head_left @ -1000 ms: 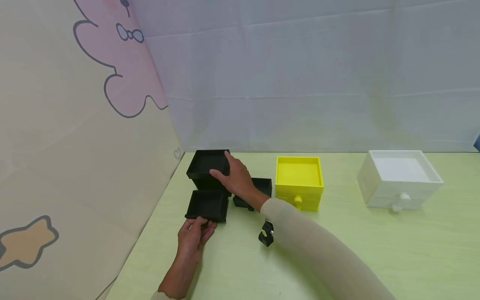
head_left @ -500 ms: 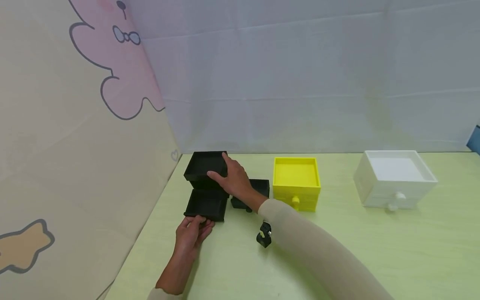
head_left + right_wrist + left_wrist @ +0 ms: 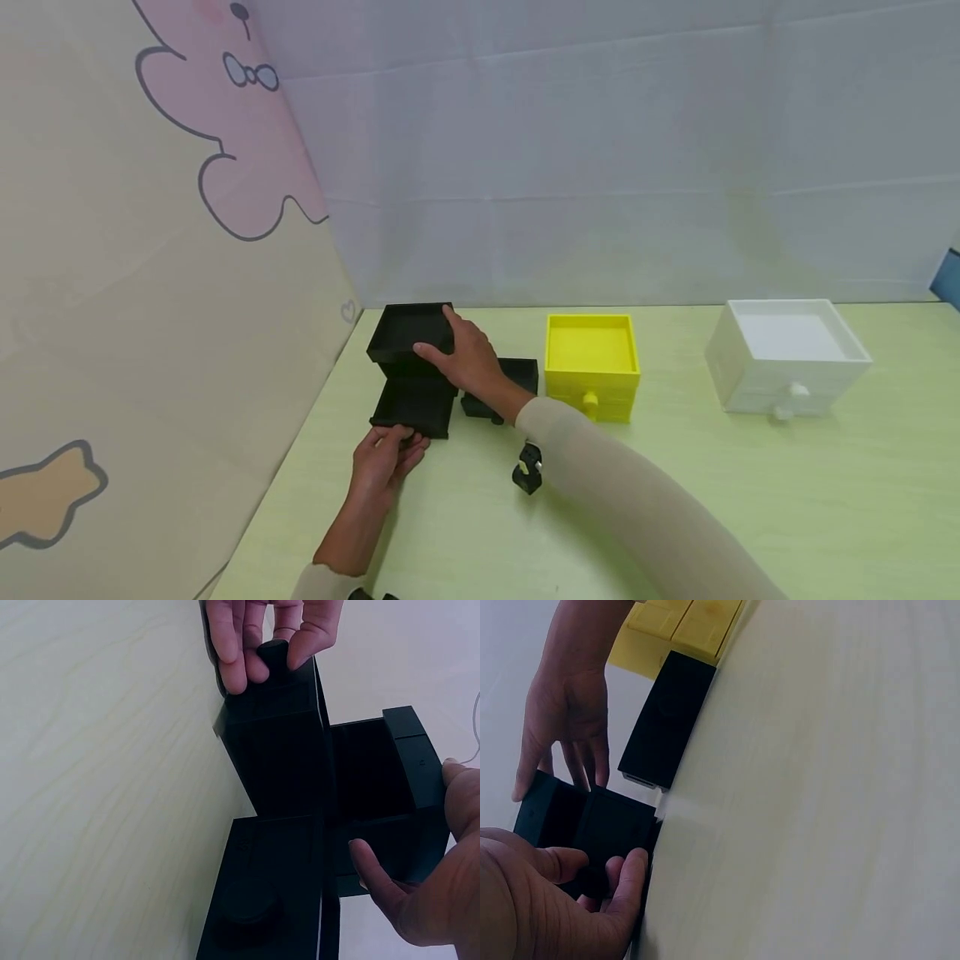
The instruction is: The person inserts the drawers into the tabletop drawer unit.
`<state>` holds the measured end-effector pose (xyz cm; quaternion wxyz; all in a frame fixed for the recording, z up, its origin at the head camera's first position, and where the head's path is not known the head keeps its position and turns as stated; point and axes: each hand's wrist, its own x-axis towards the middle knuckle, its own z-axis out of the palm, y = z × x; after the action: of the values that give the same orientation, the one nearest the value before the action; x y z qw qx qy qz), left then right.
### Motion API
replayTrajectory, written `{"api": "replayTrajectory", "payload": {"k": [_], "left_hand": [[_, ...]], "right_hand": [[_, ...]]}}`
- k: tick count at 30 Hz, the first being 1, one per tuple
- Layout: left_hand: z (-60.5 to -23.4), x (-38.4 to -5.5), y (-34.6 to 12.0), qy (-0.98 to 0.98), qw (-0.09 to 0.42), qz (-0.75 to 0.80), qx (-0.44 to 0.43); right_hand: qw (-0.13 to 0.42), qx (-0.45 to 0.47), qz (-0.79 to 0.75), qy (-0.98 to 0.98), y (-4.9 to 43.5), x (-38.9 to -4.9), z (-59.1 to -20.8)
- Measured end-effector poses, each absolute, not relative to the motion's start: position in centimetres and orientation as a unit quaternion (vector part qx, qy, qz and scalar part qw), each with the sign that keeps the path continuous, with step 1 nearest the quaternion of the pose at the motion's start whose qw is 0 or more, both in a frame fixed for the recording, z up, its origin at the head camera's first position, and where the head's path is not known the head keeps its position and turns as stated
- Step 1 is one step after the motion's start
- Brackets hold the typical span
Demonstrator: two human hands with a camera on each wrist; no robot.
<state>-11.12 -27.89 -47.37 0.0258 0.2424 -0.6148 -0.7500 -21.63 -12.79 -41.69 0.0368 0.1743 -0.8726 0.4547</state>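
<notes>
A black open-topped drawer [image 3: 414, 404] lies at the front of a black drawer box [image 3: 409, 325], whose top is a shallow tray. My left hand [image 3: 381, 462] pinches the drawer's front knob [image 3: 274, 654], seen in the right wrist view, between thumb and fingers. My right hand [image 3: 474, 358] grips the box's right side, thumb toward the front and fingers toward the back. In the right wrist view the box's body shows a dark opening [image 3: 371, 769]. Right of the box, partly behind my right wrist, sits a second black drawer [image 3: 522, 375] with its own knob.
A yellow drawer box [image 3: 591, 343] stands just right of the second black drawer. Farther right is a white drawer box [image 3: 795, 333]. Cloth-covered walls [image 3: 525, 150] bound the pale table [image 3: 645, 517] at the back and left.
The drawer in my left hand has moved slightly away from me, closer into the box. My right hand stays on the box. The head view has shifted a little.
</notes>
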Motion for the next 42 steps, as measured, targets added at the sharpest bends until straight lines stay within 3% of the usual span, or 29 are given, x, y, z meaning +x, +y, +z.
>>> {"api": "replayTrajectory", "payload": {"k": [42], "left_hand": [[-47.7,-11.7,-28.7,-0.645,-0.006,-0.731,0.223]], "right_hand": [[0.036,0.171,0.437,-0.882,-12.9,-21.7,-41.6]]}}
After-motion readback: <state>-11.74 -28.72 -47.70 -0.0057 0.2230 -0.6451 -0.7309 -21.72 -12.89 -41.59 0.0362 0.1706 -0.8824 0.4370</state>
